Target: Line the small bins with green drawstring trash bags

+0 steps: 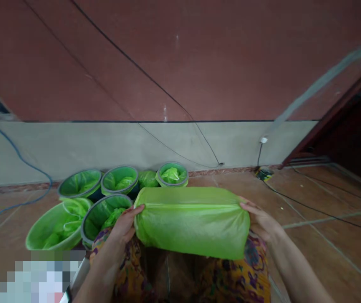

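Your left hand (126, 224) and right hand (263, 219) pinch the ends of a green bag (193, 223); buckets (120, 171) crowd left, floor (335, 244) spreads right.

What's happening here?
A person holds a puffed-out, light-green plastic bag over their lap, the left hand at one end and the right hand at the other. Whether anything is inside can't be told. Four round, grey-rimmed buckets lined with green plastic and a wide, light-green basin stand on the brown tiled floor, each with green plastic inside.
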Available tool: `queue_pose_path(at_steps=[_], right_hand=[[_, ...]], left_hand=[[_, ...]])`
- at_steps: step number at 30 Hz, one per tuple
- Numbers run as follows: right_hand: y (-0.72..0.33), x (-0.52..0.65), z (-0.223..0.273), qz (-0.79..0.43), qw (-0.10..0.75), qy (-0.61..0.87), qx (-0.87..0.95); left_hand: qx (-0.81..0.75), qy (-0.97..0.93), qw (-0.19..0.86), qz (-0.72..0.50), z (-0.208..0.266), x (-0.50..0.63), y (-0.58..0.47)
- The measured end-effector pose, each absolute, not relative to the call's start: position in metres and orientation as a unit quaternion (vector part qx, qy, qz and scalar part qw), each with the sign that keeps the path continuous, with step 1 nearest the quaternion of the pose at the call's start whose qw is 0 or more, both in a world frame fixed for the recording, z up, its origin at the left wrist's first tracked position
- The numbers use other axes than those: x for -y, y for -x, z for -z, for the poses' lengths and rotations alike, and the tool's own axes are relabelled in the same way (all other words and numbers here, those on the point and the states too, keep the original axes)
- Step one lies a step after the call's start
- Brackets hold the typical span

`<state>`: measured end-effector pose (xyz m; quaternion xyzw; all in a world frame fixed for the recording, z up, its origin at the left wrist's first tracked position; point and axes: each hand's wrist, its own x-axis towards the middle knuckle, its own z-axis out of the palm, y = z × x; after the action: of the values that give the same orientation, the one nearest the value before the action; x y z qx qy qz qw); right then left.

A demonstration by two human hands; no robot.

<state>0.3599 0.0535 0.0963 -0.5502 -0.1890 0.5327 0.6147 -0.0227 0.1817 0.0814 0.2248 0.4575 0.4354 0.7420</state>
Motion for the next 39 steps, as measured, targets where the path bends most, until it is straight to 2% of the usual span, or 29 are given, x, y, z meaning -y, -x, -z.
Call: queue_pose_path(at_steps=[5, 8, 11, 15, 18, 21, 25, 29, 31, 34, 39], right_hand=[[-0.384, -0.009, -0.143, -0.304, 0.705, 0.597, 0.232], [-0.398, 0.022, -0.163, -0.224, 0.708, 0.612, 0.272], [-0.41, 0.047, -0.174, -0.207, 0.678, 0.643, 0.291], [-0.42, 0.066, -0.178, -0.22, 0.602, 0.689, 0.338], [-0.426, 0.07, -0.175, -0.187, 0.551, 0.717, 0.383], [-0.432, 0.07, -0.169, -0.092, 0.459, 0.775, 0.424], [-0.44, 0.07, -0.158, 0.071, 0.277, 0.83, 0.478], [-0.445, 0.075, -0.152, 0.147, 0.196, 0.834, 0.494], [-0.446, 0.08, -0.153, 0.145, 0.214, 0.828, 0.497], [-0.445, 0.087, -0.16, 0.096, 0.324, 0.8, 0.496], [-0.422, 0.085, -0.17, -0.023, 0.589, 0.693, 0.415]], left_hand=[[-0.414, -0.277, 0.749, -0.437, -0.092, -0.206, -0.039], [-0.361, -0.305, 0.751, -0.461, -0.105, -0.211, -0.075], [-0.294, -0.341, 0.771, -0.451, -0.12, -0.21, -0.096], [-0.246, -0.404, 0.796, -0.378, -0.134, -0.209, -0.098], [-0.257, -0.486, 0.769, -0.327, -0.139, -0.211, -0.094], [-0.28, -0.6, 0.677, -0.32, -0.14, -0.214, -0.098], [-0.284, -0.701, 0.528, -0.385, -0.132, -0.215, -0.115], [-0.309, -0.725, 0.458, -0.412, -0.119, -0.217, -0.126], [-0.322, -0.744, 0.413, -0.414, -0.116, -0.221, -0.125], [-0.328, -0.732, 0.405, -0.44, -0.118, -0.227, -0.118], [-0.278, -0.618, 0.55, -0.488, -0.133, -0.222, -0.104]])
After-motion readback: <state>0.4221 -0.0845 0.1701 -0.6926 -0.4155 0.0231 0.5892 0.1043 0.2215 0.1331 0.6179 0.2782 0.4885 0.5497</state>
